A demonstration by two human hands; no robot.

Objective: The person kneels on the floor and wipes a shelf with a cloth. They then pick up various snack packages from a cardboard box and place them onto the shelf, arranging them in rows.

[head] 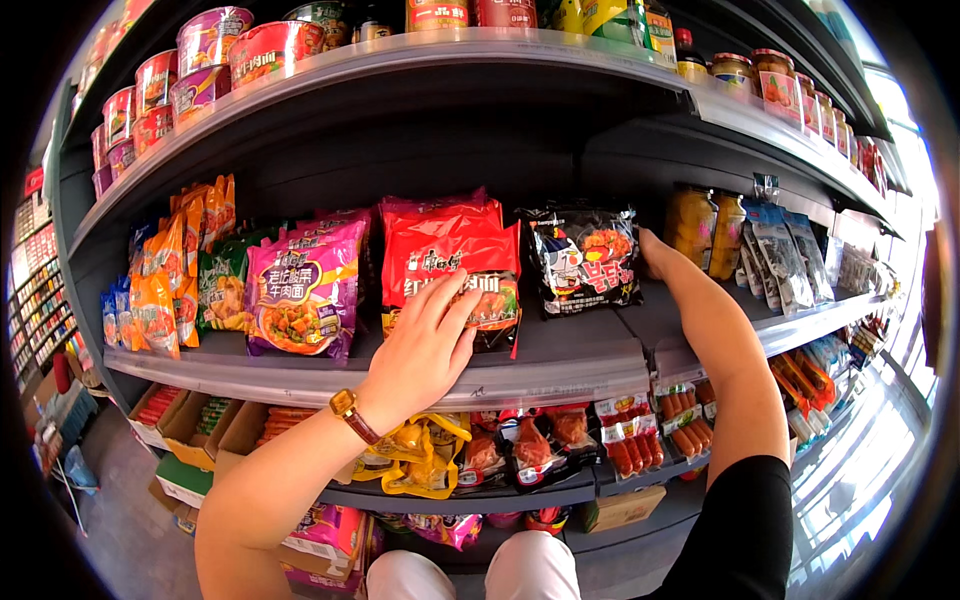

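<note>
My left hand, with a watch on a brown strap at the wrist, lies flat against the front of a red instant noodle packet. Its fingers are extended and hold nothing. At the right side of a black Samyang noodle packet, my right hand reaches in; its fingers are hidden behind the packet, so their grip cannot be seen. Both packets stand upright on the middle shelf. Purple noodle packets stand in a row left of the red ones.
Glass jars and grey pouches stand right of my right hand. Orange packets fill the shelf's left end. Overhead, a shelf edge carries noodle tubs and bottles. Packaged meats lie on the shelf below.
</note>
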